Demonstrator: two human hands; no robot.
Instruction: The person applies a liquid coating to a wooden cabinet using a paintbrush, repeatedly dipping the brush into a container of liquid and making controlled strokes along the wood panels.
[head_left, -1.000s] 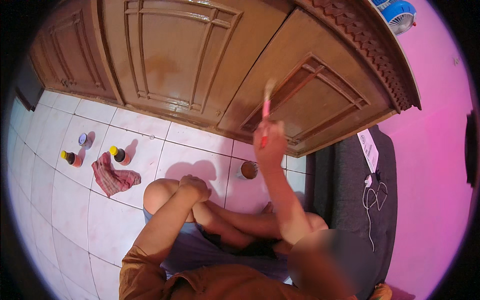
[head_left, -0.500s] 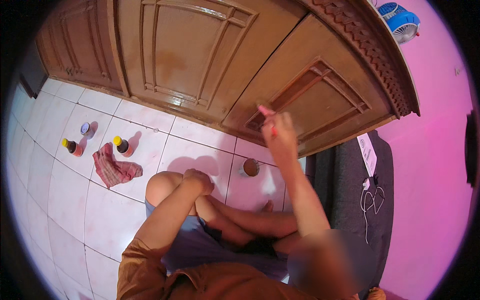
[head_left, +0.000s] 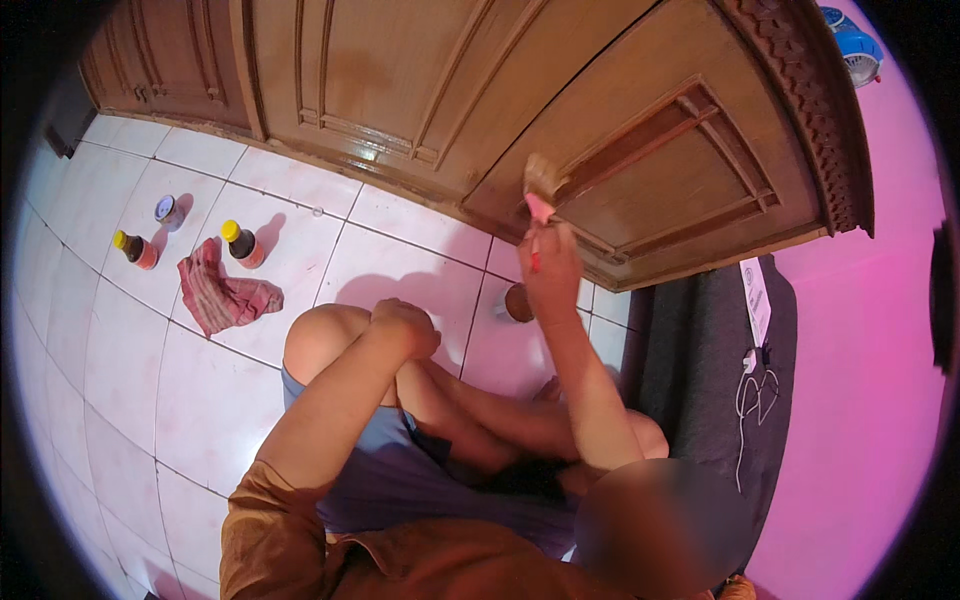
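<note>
My right hand point(head_left: 551, 262) is closed round a paintbrush point(head_left: 540, 203) with a pinkish-red handle. Its tan bristles point up at the lower left part of the wooden cabinet door point(head_left: 560, 125); whether they touch it I cannot tell. My left hand point(head_left: 407, 325) lies on my bent knee with its fingers curled, and the palm is hidden. Just left of my right forearm, a small container of brown liquid point(head_left: 515, 303) stands on the floor, partly covered by the arm.
On the tiles at left are two dark bottles with yellow caps point(head_left: 134, 249) point(head_left: 242, 244), a small tin point(head_left: 169, 212) and a crumpled red checked cloth point(head_left: 222, 295). A dark cushion point(head_left: 700, 370) at right bears a white box point(head_left: 757, 303) and a cable point(head_left: 742, 410). A blue fan point(head_left: 852, 48) sits at upper right.
The view has shifted a little. The brush has swung upright, so its bristles now show plainly above my right hand. My left hand stays on the knee.
</note>
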